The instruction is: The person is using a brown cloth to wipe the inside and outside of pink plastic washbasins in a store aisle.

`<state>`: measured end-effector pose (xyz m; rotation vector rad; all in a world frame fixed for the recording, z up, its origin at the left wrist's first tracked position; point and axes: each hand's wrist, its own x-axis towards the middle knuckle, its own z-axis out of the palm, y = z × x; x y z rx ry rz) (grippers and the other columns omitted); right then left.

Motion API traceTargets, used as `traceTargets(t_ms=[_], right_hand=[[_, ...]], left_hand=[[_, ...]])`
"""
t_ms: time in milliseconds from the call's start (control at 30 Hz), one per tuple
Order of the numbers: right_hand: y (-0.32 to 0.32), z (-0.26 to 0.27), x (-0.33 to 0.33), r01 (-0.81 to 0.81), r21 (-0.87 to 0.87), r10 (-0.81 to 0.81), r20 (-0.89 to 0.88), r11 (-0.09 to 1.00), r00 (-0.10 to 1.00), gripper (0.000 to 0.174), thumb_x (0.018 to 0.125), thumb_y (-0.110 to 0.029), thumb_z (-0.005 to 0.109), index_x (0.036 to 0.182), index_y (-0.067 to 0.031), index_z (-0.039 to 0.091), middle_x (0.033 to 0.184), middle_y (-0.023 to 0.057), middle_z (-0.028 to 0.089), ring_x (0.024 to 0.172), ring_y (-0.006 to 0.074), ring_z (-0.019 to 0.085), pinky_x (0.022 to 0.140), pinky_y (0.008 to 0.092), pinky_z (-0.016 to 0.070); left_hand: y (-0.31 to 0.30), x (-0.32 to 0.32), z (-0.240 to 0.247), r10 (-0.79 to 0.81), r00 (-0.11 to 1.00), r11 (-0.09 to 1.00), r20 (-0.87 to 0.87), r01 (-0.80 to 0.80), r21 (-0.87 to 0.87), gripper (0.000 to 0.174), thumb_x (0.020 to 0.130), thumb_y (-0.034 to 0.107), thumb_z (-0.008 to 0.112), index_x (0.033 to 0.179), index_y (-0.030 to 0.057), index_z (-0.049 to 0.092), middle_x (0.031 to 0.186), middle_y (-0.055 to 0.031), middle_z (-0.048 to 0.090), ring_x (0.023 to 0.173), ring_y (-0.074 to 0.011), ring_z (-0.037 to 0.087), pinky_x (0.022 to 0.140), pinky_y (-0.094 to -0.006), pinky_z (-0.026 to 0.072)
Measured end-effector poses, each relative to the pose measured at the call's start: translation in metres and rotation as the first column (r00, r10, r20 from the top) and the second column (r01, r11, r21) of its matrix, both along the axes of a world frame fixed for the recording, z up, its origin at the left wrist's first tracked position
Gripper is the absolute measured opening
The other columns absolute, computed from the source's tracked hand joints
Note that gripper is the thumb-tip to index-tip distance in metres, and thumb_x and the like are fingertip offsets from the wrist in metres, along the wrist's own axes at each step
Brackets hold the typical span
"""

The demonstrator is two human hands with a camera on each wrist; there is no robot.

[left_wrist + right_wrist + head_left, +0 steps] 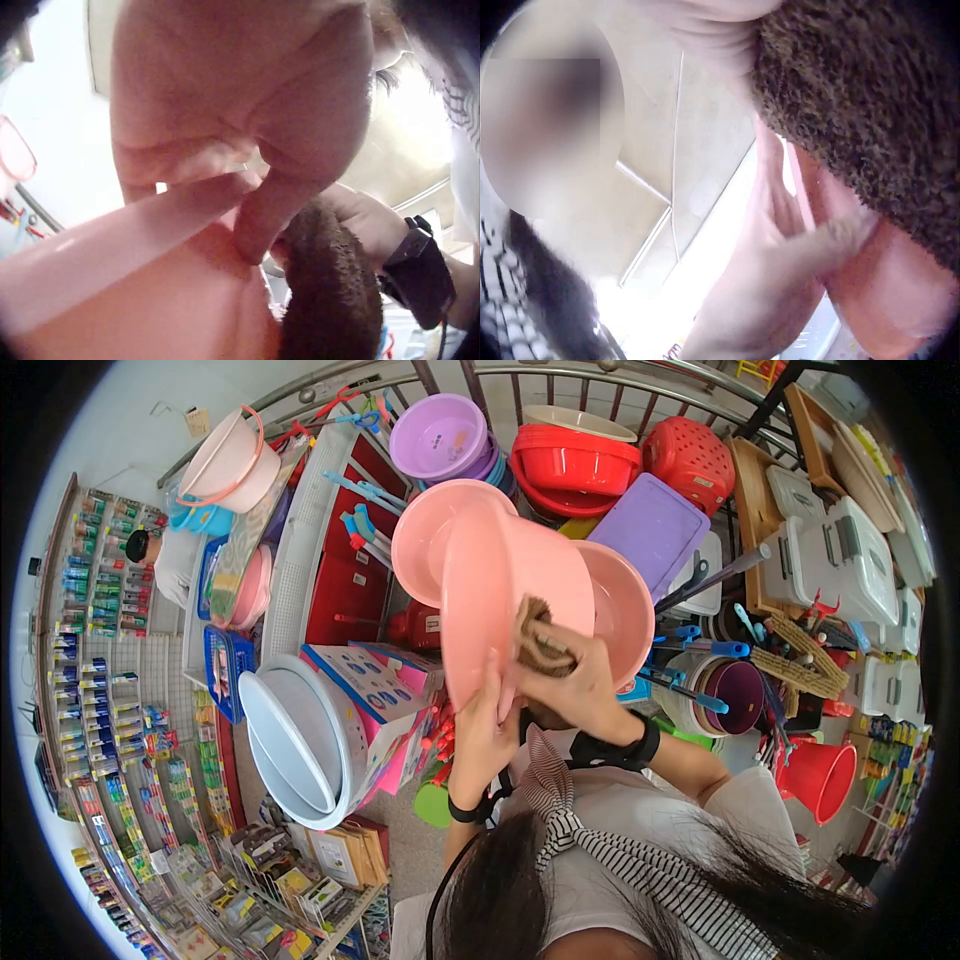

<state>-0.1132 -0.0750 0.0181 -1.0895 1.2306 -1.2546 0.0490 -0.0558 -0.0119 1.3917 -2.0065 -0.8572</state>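
Observation:
A pink plastic basin [550, 565] is held up on its side in front of the chest. My left hand [482, 732] grips its lower rim, and in the left wrist view the thumb [259, 225] lies over the rim's edge. My right hand [580, 685] holds a bunched brown towel-like cloth [540, 635] against the basin's outer wall. Close up in the right wrist view, the cloth [855, 90] has a looped pile and covers part of the pink wall. Some of the right fingers are hidden behind the cloth.
Two more pink basins [625, 610] sit just behind the held one. Purple basins [438, 435], red basins [580, 460] and a purple lid [648, 532] stand further back. Pale blue tubs [290, 740] are at the left, mop handles [700, 645] and a red bucket [822, 780] at the right.

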Motion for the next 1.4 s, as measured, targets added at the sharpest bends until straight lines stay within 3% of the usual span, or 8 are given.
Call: traceTargets(t_ms=[67, 300, 467, 567, 800, 1033, 1167, 1400], right_hand=[[0.013, -0.013, 0.012, -0.033, -0.215, -0.008, -0.185, 0.976, 0.983, 0.036, 0.076, -0.010, 0.078, 0.106, 0.0041, 0.064, 0.088, 0.0104, 0.063, 0.077, 0.0132, 0.061, 0.066, 0.0277, 0.0500], [0.016, -0.006, -0.008, -0.263, -0.308, 0.076, -0.507, 0.914, 0.859, 0.048, 0.069, -0.014, 0.076, 0.116, -0.0097, 0.065, 0.093, 0.0121, 0.059, 0.075, 0.0308, 0.064, 0.064, 0.0389, 0.0524], [-0.018, 0.017, -0.039, -0.178, -0.252, -0.034, -0.659, 0.951, 0.751, 0.049, 0.074, -0.015, 0.071, 0.122, -0.0103, 0.062, 0.097, 0.0126, 0.055, 0.076, 0.0299, 0.062, 0.063, 0.0393, 0.0528], [-0.029, 0.020, -0.039, -0.137, -0.267, -0.100, -0.712, 0.954, 0.695, 0.047, 0.078, -0.018, 0.070, 0.124, -0.0139, 0.063, 0.100, 0.0122, 0.051, 0.079, 0.0290, 0.061, 0.064, 0.0409, 0.0524], [-0.023, 0.013, -0.016, -0.491, -0.320, 0.011, -0.829, 0.810, 0.559, 0.037, 0.081, -0.025, 0.068, 0.118, -0.0222, 0.065, 0.104, 0.0073, 0.047, 0.072, 0.0200, 0.061, 0.059, 0.0356, 0.0515], [-0.034, 0.017, -0.030, -0.486, -0.356, 0.040, -0.773, 0.798, 0.633, 0.029, 0.078, -0.026, 0.067, 0.107, -0.0276, 0.068, 0.101, 0.0062, 0.047, 0.076, 0.0236, 0.063, 0.057, 0.0384, 0.0537], [-0.067, -0.003, -0.037, -0.222, -0.478, -0.198, -0.681, 0.850, 0.705, 0.033, 0.078, -0.018, 0.067, 0.111, -0.0215, 0.066, 0.101, 0.0087, 0.052, 0.075, 0.0290, 0.062, 0.060, 0.0410, 0.0520], [-0.028, -0.008, -0.015, -0.539, -0.534, -0.244, -0.820, 0.652, 0.517, 0.038, 0.078, -0.023, 0.063, 0.116, -0.0190, 0.067, 0.096, 0.0036, 0.057, 0.071, 0.0147, 0.061, 0.055, 0.0323, 0.0465]], left_hand=[[-0.002, -0.014, -0.005, 0.149, 0.904, 0.978, -0.400, -0.075, 0.195, 0.089, 0.071, -0.008, 0.061, 0.149, -0.0036, 0.019, 0.132, -0.0217, 0.053, 0.104, -0.0265, 0.064, 0.087, -0.0338, 0.0494], [-0.002, -0.008, -0.018, 0.210, 0.671, 0.945, -0.711, 0.046, 0.322, 0.064, 0.083, -0.008, 0.057, 0.142, -0.0031, 0.033, 0.132, -0.0115, 0.051, 0.122, -0.0195, 0.050, 0.102, -0.0311, 0.0406], [-0.001, 0.003, -0.006, 0.294, 0.685, 0.943, -0.666, -0.093, 0.321, 0.040, 0.098, 0.034, 0.057, 0.120, 0.0006, 0.049, 0.078, 0.0039, 0.051, 0.055, -0.0002, 0.040, 0.048, -0.0169, 0.0311], [-0.003, 0.003, -0.004, 0.258, 0.727, 0.952, -0.636, -0.078, 0.296, 0.037, 0.098, 0.032, 0.058, 0.117, 0.0014, 0.051, 0.073, 0.0043, 0.048, 0.049, -0.0008, 0.035, 0.043, -0.0168, 0.0259], [-0.009, 0.010, -0.013, 0.179, 0.836, 0.975, -0.518, -0.079, 0.208, 0.031, 0.096, 0.020, 0.060, 0.116, -0.0021, 0.053, 0.099, -0.0038, 0.057, 0.093, -0.0121, 0.054, 0.085, -0.0282, 0.0449], [-0.007, 0.025, -0.014, 0.225, 0.770, 0.949, -0.597, -0.034, 0.314, 0.039, 0.093, 0.014, 0.063, 0.125, -0.0045, 0.051, 0.111, -0.0059, 0.060, 0.098, -0.0125, 0.055, 0.087, -0.0273, 0.0441], [-0.005, 0.028, -0.018, 0.129, 0.879, 0.986, -0.459, -0.064, 0.153, 0.041, 0.094, 0.027, 0.066, 0.118, -0.0045, 0.054, 0.092, 0.0011, 0.057, 0.075, -0.0068, 0.049, 0.064, -0.0209, 0.0415], [-0.004, 0.030, -0.016, 0.138, 0.890, 0.985, -0.435, -0.078, 0.153, 0.035, 0.094, 0.023, 0.065, 0.114, -0.0042, 0.056, 0.089, 0.0005, 0.057, 0.078, -0.0071, 0.051, 0.068, -0.0212, 0.0425]])
